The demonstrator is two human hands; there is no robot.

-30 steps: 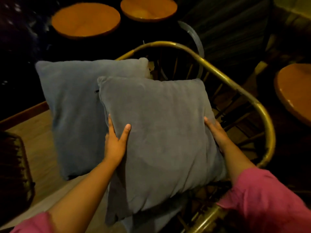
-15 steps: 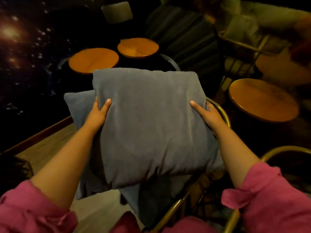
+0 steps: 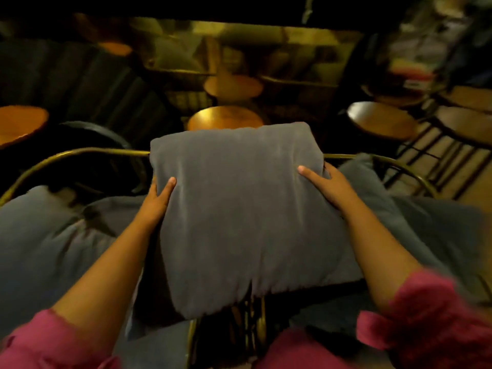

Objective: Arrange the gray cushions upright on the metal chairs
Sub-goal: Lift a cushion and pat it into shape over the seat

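both hands, left hand (image 3: 157, 201) and right hand (image 3: 328, 186), grip the sides of a gray cushion (image 3: 245, 209), thumbs on its front, above the brass chairs (image 3: 80, 151).

Dim room with warm yellow light, deep black shadows at the top, far shelves (image 3: 239, 49) blurry, pink sleeve (image 3: 431, 315) smeared by motion, edges bent by the wide lens

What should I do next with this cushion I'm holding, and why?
Probably lower the cushion and stand it against the brass rail. Your left hand and right hand grip its two sides, with it held between the left cushion and the right cushion, its top edge just above the rail. The seat below is hidden, so go slowly.
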